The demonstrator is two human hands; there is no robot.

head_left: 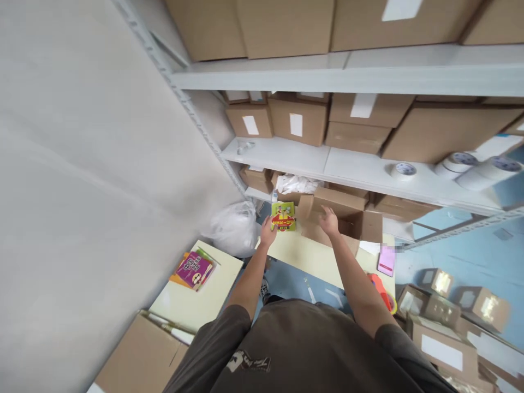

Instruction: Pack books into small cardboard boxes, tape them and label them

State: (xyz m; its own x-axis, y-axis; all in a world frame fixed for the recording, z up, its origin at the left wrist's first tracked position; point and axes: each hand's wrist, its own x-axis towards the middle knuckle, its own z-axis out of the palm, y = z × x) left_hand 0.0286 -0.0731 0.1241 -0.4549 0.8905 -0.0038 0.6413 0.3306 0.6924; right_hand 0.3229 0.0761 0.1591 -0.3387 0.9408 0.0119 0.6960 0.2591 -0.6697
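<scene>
My left hand [268, 231] grips the left edge of a green book [284, 214] with a red and yellow cover picture. The book is tilted up just left of an open cardboard box [341, 203]. My right hand [328, 221] is over the near side of that box, fingers stretched out and apart, with nothing visible in them. Whether it touches the cardboard I cannot tell. The box stands on a pale yellow table [292, 254] with its flaps folded outward, and its inside is mostly in shadow.
Left, a purple book [194, 268] tops a small pile on another table [180, 309]. Behind are shelves [303, 155] with cartons and tape rolls [404, 171]. A phone [386, 260] and an orange tape dispenser [379, 289] lie right. Cartons [442, 349] crowd the lower right.
</scene>
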